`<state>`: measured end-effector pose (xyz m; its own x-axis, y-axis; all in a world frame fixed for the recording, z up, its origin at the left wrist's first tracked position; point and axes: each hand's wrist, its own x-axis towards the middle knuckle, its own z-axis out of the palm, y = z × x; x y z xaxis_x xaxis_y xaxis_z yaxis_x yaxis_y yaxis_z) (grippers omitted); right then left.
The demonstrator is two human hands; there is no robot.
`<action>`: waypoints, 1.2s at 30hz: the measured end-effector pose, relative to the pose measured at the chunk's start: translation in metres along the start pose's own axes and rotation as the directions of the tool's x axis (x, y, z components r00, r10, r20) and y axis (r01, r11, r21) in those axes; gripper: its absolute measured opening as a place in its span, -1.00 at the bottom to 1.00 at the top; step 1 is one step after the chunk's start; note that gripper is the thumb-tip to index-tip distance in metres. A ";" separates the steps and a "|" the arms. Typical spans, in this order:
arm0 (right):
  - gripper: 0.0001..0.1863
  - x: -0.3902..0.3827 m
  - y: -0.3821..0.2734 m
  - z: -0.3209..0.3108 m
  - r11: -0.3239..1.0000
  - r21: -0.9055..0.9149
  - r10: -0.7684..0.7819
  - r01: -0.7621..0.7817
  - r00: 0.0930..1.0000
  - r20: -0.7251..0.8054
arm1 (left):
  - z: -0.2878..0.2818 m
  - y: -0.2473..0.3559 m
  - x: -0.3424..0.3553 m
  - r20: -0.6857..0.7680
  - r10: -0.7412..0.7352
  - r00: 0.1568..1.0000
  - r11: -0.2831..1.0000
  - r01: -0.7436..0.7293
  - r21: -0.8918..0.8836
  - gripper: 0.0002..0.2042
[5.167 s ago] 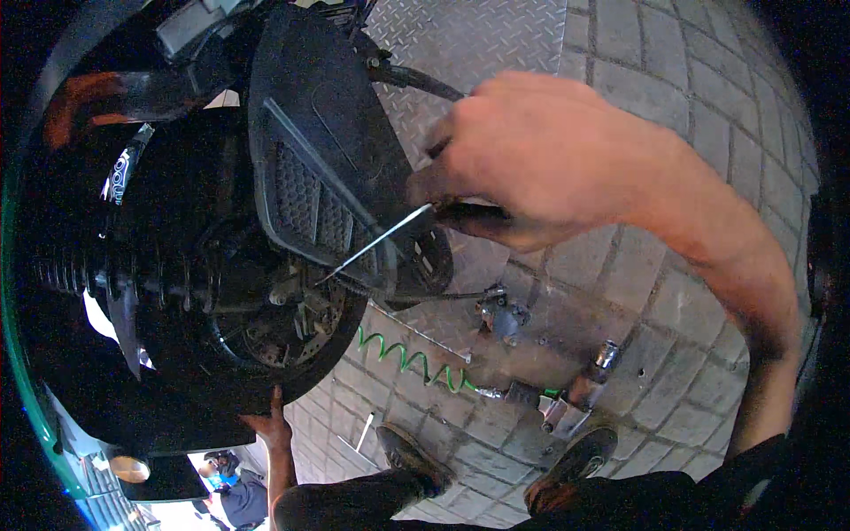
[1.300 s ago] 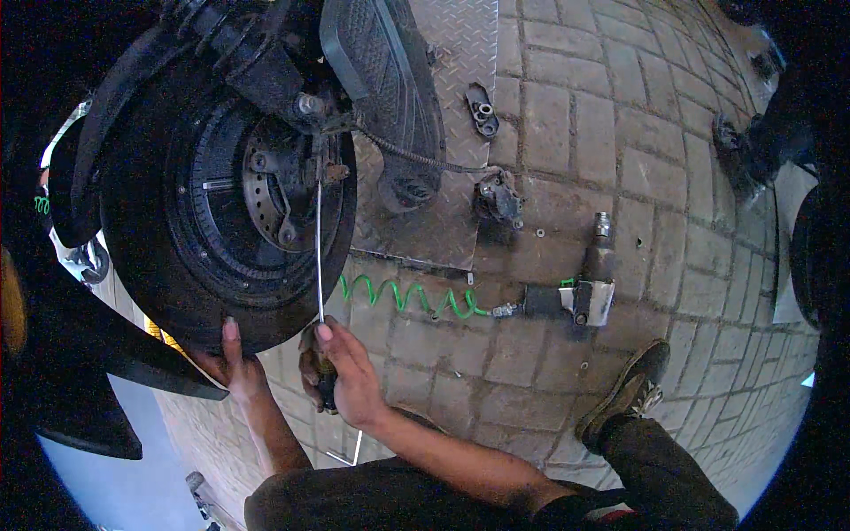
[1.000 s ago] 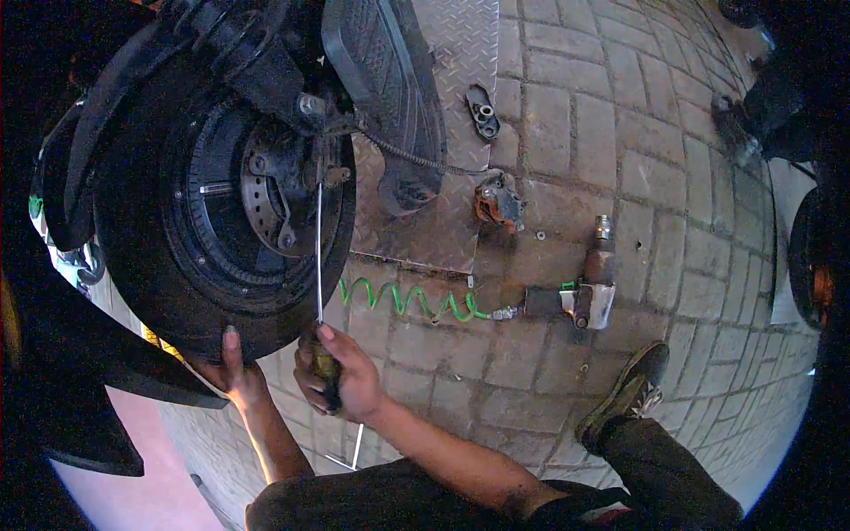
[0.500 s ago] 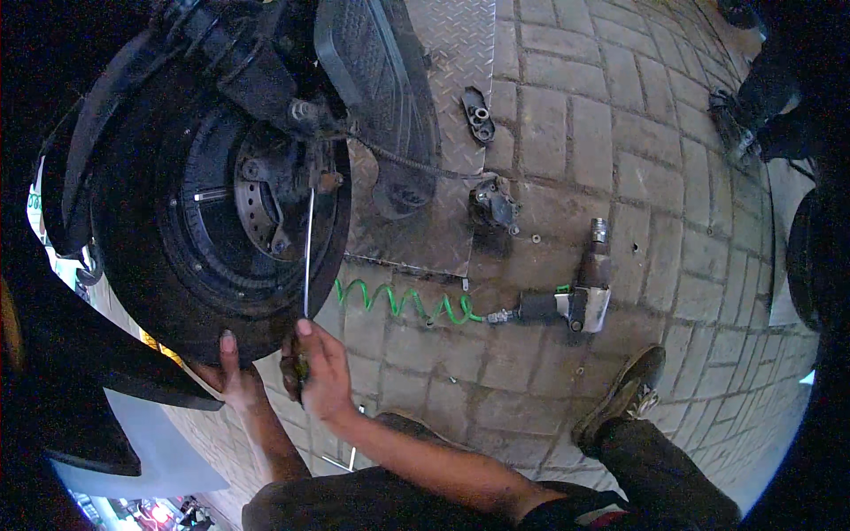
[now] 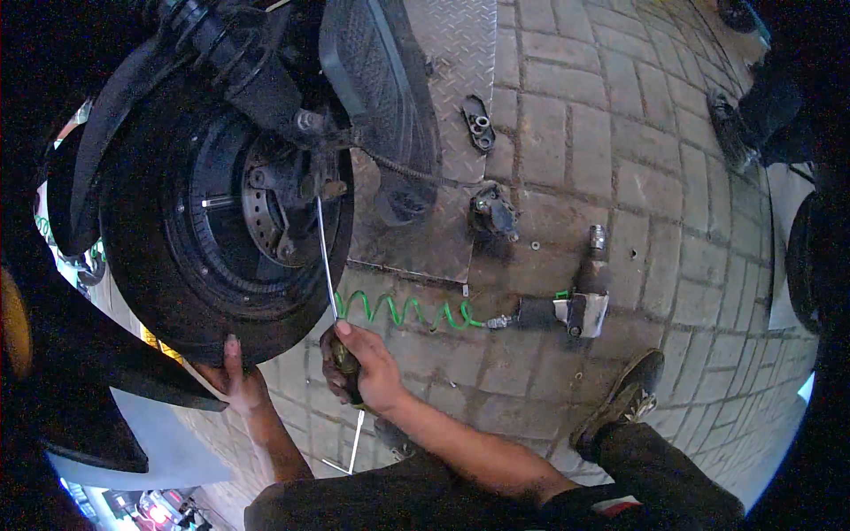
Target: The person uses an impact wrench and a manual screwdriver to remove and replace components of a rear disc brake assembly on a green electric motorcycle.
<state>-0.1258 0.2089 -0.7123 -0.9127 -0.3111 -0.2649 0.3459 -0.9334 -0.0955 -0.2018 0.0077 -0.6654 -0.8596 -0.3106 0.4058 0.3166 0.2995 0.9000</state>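
Observation:
My right hand (image 5: 363, 372) is closed around the dark yellow handle of a long screwdriver (image 5: 324, 257). Its shaft rises to the fitting (image 5: 328, 188) beside the brake disc (image 5: 264, 212) of a vehicle's black wheel (image 5: 150, 257); whether the tip touches is too small to tell. My left hand (image 5: 243, 385) grips the bottom of the tyre, thumb on the sidewall and fingers mostly behind it. A black strut (image 5: 274, 97) and a ribbed footboard (image 5: 372, 80) are above and beside the wheel.
A treadplate (image 5: 425, 257) holds a black bracket (image 5: 478, 122). A caliper (image 5: 491, 211) on a cable, a pneumatic wrench (image 5: 586, 292) with green coiled hose (image 5: 412, 310), and a T-handle wrench (image 5: 356, 442) lie around my feet. Another person's shoe (image 5: 735, 128) is at upper right.
Since 5.2 seconds ago my right hand has dropped from above the footboard to below the wheel. In the last half second it moved right, tilting the screwdriver. My left hand stays on the tyre.

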 end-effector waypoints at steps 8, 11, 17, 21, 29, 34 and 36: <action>-0.50 0.010 0.018 -0.010 0.992 -0.097 -0.098 0.086 0.988 -0.121 | 0.021 0.010 -0.009 -0.036 -0.058 0.998 0.998 0.058 -0.020 -0.06; -0.51 0.002 0.021 0.001 0.966 -0.229 -0.140 0.115 0.986 -0.094 | 0.013 0.000 -0.001 0.089 0.038 0.995 0.998 -0.033 -0.062 -0.07; -0.58 -0.006 0.097 -0.010 0.744 -0.645 -0.256 0.175 0.966 -0.033 | 0.028 0.007 -0.006 0.048 0.003 0.999 0.994 0.002 -0.105 -0.05; -0.51 -0.040 0.046 -0.057 -0.066 -0.996 -0.081 0.057 0.995 0.062 | 0.001 -0.010 -0.007 0.031 -0.003 1.000 1.000 0.003 0.027 -0.07; -0.24 0.056 -0.161 -0.005 -0.334 -0.856 -0.662 0.395 0.548 0.511 | 0.022 0.005 -0.012 0.028 0.047 0.998 0.999 -0.047 0.004 -0.07; -0.17 0.081 -0.169 0.002 -0.282 -0.861 -0.659 0.423 0.567 0.494 | 0.001 -0.025 -0.005 0.085 0.208 0.975 0.962 -0.219 0.163 -0.12; -0.18 0.083 -0.172 0.001 -0.332 -0.864 -0.649 0.380 0.573 0.501 | 0.004 -0.022 -0.007 0.082 0.175 0.981 0.963 -0.188 0.194 -0.07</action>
<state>-0.2612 0.3436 -0.7168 -0.8560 0.3381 0.3911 -0.2733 0.3461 -0.8975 -0.2043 0.0070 -0.6886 -0.8207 -0.1780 0.5429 0.3889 0.5222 0.7590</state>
